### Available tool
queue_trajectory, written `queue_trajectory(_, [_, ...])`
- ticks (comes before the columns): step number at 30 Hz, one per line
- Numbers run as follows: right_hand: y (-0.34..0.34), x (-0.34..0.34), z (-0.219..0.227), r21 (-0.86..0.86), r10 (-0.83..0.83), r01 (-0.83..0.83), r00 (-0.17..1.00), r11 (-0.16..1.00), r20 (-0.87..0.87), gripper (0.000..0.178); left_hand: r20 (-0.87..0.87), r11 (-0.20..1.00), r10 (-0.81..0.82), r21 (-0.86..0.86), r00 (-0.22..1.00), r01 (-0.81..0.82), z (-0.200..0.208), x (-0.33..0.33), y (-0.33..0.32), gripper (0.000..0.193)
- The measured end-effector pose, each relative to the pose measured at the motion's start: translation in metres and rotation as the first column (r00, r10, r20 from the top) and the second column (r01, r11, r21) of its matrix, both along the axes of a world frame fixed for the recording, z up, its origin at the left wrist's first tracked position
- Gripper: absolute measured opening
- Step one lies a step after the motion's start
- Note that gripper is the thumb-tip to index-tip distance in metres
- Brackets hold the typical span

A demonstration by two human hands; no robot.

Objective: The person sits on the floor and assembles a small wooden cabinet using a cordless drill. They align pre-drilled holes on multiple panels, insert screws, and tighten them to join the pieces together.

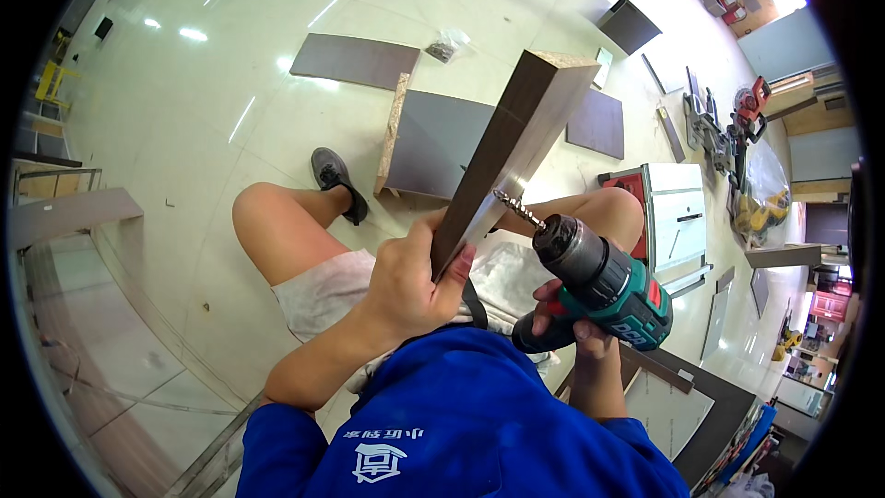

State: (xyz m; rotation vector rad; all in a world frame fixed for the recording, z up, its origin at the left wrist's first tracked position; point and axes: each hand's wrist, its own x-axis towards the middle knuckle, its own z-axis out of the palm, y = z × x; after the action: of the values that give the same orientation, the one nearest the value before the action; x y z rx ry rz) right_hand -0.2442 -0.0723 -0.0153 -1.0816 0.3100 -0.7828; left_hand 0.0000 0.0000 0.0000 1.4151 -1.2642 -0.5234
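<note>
One board stood tilted in the left hand, its lower end between thumb and fingers, the rest running up and rightward beyond the fingertips to a raw chipboard end. The left fingers were clamped on it, the thumb against its paler face. The right hand had its fingers wrapped around the grip of a green-and-black drill, whose body sat above and right of them. Its spiral bit pointed up and left from the right fingers, toward the board; whether the tip touched could not be told.

Just below the left fingers was a blue shirt; up and left of them, a dark shoe. Beyond the left fingertips a grey panel stood on the floor, with a flat brown sheet and a clear bag farther off. Up and right of the right fingers was a red-sided bench, and well beyond it a red saw.
</note>
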Motion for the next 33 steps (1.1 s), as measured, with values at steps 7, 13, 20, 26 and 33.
queue_trajectory(7, [-0.006,-0.001,0.008,-0.024,0.047,-0.047,0.999,0.999,0.017,0.095,0.015,1.0,0.013,-0.016,1.0,-0.012,0.002,-0.004,0.001,0.031])
queue_trajectory(13, [0.003,-0.006,0.014,0.217,0.034,-0.028,0.999,0.976,-0.025,0.101,0.069,0.999,0.01,-0.031,0.998,-0.008,0.001,0.0,0.0,0.028])
queue_trajectory(20, [0.007,0.002,0.024,-0.07,-0.204,0.194,0.957,0.979,-0.205,0.097,0.116,1.0,-0.012,0.002,0.993,0.012,-0.001,0.0,0.0,0.029])
queue_trajectory(26, [0.008,-0.008,0.022,0.043,-0.13,0.139,0.976,0.989,-0.174,0.105,0.158,0.998,-0.013,0.057,0.987,0.004,-0.003,0.003,0.002,0.03])
queue_trajectory(33, [0.008,-0.014,0.011,0.04,-0.088,0.091,0.994,0.995,-0.07,0.099,0.172,0.999,-0.006,0.032,0.985,0.0,-0.004,0.005,0.001,0.034])
